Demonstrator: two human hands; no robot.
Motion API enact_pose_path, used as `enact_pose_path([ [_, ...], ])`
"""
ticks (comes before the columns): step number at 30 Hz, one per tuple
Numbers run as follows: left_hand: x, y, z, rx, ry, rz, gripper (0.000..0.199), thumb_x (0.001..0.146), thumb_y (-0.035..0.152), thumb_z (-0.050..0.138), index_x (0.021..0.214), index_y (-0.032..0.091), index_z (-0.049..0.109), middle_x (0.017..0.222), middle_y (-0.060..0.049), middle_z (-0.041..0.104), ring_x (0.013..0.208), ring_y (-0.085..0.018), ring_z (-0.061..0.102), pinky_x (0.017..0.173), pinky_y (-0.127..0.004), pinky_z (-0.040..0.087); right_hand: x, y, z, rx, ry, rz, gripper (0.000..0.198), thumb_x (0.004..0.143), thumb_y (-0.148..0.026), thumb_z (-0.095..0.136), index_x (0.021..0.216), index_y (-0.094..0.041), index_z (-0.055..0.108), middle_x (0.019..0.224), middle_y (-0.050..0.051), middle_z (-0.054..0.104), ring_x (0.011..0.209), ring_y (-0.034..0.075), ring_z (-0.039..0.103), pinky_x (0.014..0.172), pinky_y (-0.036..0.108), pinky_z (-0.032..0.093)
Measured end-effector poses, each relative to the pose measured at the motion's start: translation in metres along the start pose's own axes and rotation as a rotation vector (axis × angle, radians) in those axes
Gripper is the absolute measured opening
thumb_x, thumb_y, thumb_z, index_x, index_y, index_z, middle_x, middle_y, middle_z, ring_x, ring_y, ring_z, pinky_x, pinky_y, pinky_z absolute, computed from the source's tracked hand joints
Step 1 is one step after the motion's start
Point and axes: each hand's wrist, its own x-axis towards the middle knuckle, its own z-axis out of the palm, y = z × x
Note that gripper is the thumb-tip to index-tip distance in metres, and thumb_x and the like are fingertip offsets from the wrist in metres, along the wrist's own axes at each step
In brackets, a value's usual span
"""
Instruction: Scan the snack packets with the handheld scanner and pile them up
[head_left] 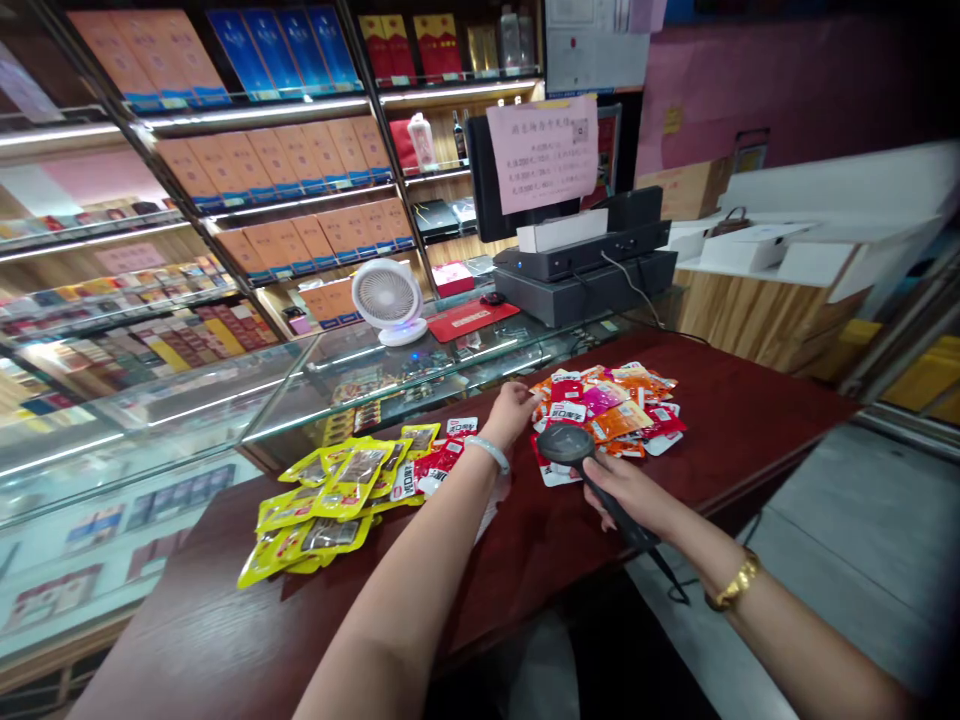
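Observation:
My right hand (626,490) is closed around the handle of a black handheld barcode scanner (568,443). The scanner's head is over the near left edge of a pile of small red, orange and pink snack packets (611,408). My left hand (514,410) reaches to the left side of that pile, its fingers stretched toward the packets and partly hidden. No packet shows between them. Left of my left forearm lie yellow snack pouches (349,480) in a loose heap. Red and white packets (442,458) lie against them. A pale, blurred piece (491,505) shows beside my left wrist.
All the packets lie on a dark red tabletop (540,560). Behind it, a glass display counter (300,400) holds a white fan (388,298), a red mat (472,320) and a cash drawer (585,285) below a monitor (487,180). Boxed goods fill the shelves behind.

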Motion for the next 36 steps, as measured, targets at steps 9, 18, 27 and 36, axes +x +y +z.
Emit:
enact_pose_path([
  [9, -0.009, -0.058, -0.112, 1.043, -0.011, -0.240, 0.057, 0.075, 0.064, 0.061, 0.101, 0.013, 0.070, 0.117, -0.026, 0.064, 0.115, -0.041, 0.057, 0.091, -0.046, 0.045, 0.005, 0.010, 0.001, 0.001, -0.034, 0.000, 0.050, 0.084, -0.070, 0.051, 0.092, -0.020, 0.049, 0.052, -0.009, 0.050, 0.035, 0.008, 0.044, 0.041, 0.023, 0.046],
  [18, 0.000, -0.057, -0.109, 0.741, -0.008, -0.216, 0.035, 0.075, 0.050, 0.067, 0.094, 0.021, 0.065, 0.093, -0.008, 0.072, 0.090, -0.024, 0.066, 0.079, -0.031, 0.043, 0.014, -0.001, 0.012, -0.022, -0.071, -0.030, 0.050, 0.085, -0.069, 0.050, 0.092, -0.021, 0.049, 0.052, -0.010, 0.050, 0.035, 0.008, 0.045, 0.040, 0.022, 0.045],
  [27, 0.014, -0.033, -0.079, -0.233, 0.166, -0.033, 0.037, 0.064, 0.041, 0.079, 0.075, 0.019, 0.051, 0.057, 0.006, 0.054, 0.050, -0.009, 0.051, 0.052, -0.020, 0.038, 0.026, -0.026, 0.026, -0.042, -0.061, -0.079, 0.053, 0.080, -0.074, 0.053, 0.086, -0.021, 0.046, 0.050, -0.010, 0.052, 0.034, 0.007, 0.046, 0.040, 0.022, 0.046],
  [36, 0.012, -0.005, -0.020, -0.554, 0.048, -0.140, 0.038, 0.061, 0.033, 0.084, 0.069, 0.016, 0.051, 0.052, 0.006, 0.052, 0.045, -0.007, 0.050, 0.047, -0.018, 0.038, 0.020, -0.022, 0.009, -0.016, -0.013, -0.076, 0.054, 0.080, -0.074, 0.052, 0.086, -0.021, 0.046, 0.051, -0.009, 0.053, 0.034, 0.008, 0.047, 0.040, 0.024, 0.048],
])
